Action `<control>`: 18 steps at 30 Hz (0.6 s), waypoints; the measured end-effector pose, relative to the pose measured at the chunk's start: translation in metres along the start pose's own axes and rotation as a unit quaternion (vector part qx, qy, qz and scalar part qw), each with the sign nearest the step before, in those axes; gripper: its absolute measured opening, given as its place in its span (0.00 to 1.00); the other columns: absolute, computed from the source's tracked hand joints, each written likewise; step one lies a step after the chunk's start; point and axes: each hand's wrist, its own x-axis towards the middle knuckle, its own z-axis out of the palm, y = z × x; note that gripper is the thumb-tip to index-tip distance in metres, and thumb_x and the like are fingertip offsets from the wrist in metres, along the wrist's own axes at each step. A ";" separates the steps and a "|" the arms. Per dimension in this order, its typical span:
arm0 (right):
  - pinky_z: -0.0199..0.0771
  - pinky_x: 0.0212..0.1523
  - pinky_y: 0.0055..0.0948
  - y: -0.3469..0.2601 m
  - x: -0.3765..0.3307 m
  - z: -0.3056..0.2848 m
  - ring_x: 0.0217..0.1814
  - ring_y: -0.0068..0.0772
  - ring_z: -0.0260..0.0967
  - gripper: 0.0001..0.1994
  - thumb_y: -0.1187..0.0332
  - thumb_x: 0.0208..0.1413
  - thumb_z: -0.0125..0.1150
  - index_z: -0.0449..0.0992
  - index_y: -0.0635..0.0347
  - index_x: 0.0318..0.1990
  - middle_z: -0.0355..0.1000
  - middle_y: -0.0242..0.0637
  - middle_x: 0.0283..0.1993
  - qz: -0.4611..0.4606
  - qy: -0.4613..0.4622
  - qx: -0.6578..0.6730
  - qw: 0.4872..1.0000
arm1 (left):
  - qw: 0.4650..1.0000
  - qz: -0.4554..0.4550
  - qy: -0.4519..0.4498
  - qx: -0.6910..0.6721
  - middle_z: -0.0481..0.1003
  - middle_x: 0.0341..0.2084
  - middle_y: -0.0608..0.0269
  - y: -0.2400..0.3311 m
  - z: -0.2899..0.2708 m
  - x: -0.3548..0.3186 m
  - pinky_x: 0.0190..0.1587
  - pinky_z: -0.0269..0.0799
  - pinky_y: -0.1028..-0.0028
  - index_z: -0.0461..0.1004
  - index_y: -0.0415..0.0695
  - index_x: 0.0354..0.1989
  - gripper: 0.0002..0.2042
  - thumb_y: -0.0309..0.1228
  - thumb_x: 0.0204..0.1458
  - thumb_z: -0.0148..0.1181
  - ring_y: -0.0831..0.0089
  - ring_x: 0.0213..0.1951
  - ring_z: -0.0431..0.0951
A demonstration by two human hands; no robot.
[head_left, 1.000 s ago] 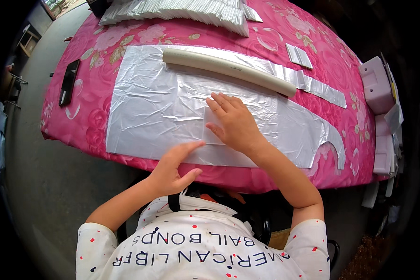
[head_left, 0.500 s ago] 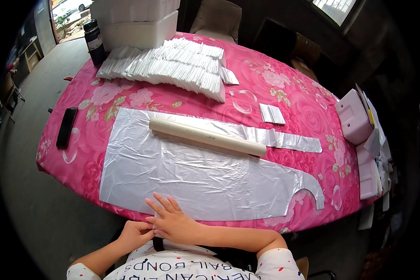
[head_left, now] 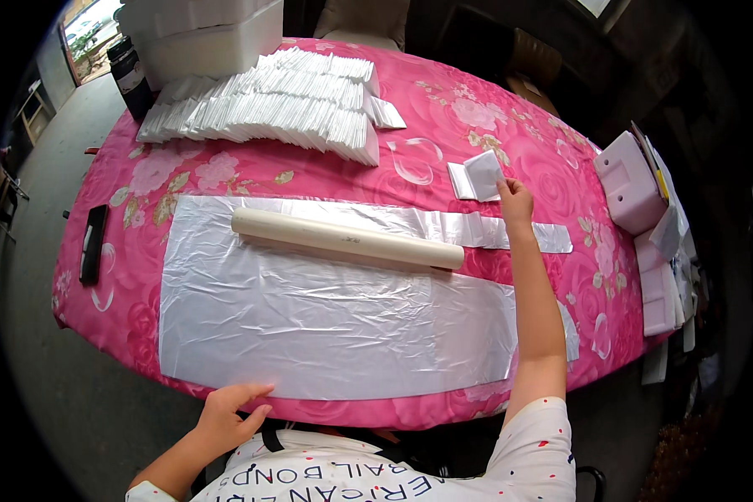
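A thin white plastic sheet (head_left: 309,326) lies spread in front of me, wrinkled, with two strips reaching right. Across its far part rests a cream plastic pipe (head_left: 343,237). My right hand (head_left: 517,203), reaching over the sheet's right side, pinches the edge of a small folded white packet (head_left: 483,174), one face of which is raised. Beside it a second flat white piece (head_left: 458,181) shows partly underneath. My left hand (head_left: 230,412) is at the near table edge by the sheet's lower left, thumb and index finger apart, holding nothing.
Rows of folded white packets (head_left: 268,105) stand at the far left, before a white foam box (head_left: 217,50) and a dark bottle (head_left: 130,79). A black phone (head_left: 94,245) lies left on the pink floral tablecloth (head_left: 134,268). Foam boxes (head_left: 632,188) line the right edge.
My right hand has left my left hand and reached far right to the small packet, lifting its side. My left hand has opened slightly and shifted left. The view has moved a little.
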 end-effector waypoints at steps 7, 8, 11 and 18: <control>0.54 0.59 0.41 0.014 -0.006 0.020 0.60 0.46 0.55 0.26 0.54 0.47 0.61 0.70 0.63 0.50 0.64 0.50 0.54 0.007 0.095 -0.404 0.910 | 0.992 0.094 0.046 0.077 0.77 0.34 0.53 0.001 -0.005 0.027 0.39 0.71 0.70 0.75 0.41 0.42 0.15 0.22 0.42 0.60 0.60 0.36 0.77; 0.54 0.59 0.41 0.001 -0.015 0.026 0.60 0.47 0.55 0.26 0.55 0.47 0.61 0.69 0.63 0.51 0.64 0.50 0.55 -0.066 0.046 -0.363 0.928 | 0.980 0.136 0.073 0.125 0.76 0.36 0.54 -0.003 -0.010 0.035 0.40 0.71 0.69 0.75 0.41 0.42 0.16 0.22 0.42 0.60 0.59 0.37 0.77; 0.55 0.59 0.41 -0.048 -0.055 0.043 0.60 0.49 0.55 0.26 0.58 0.50 0.60 0.67 0.61 0.54 0.63 0.49 0.55 -0.251 -0.111 -0.231 0.933 | 0.944 0.205 0.122 0.226 0.74 0.42 0.53 -0.022 -0.028 0.068 0.45 0.70 0.65 0.73 0.40 0.44 0.17 0.22 0.41 0.59 0.56 0.43 0.74; 0.62 0.53 0.38 -0.101 -0.150 0.057 0.53 0.44 0.61 0.28 0.59 0.51 0.59 0.61 0.54 0.60 0.67 0.46 0.47 -0.288 -0.276 -0.279 0.874 | 0.916 0.206 0.117 0.324 0.60 0.58 0.49 -0.051 -0.050 0.118 0.61 0.52 0.62 0.60 0.37 0.57 0.28 0.35 0.47 0.56 0.55 0.60 0.57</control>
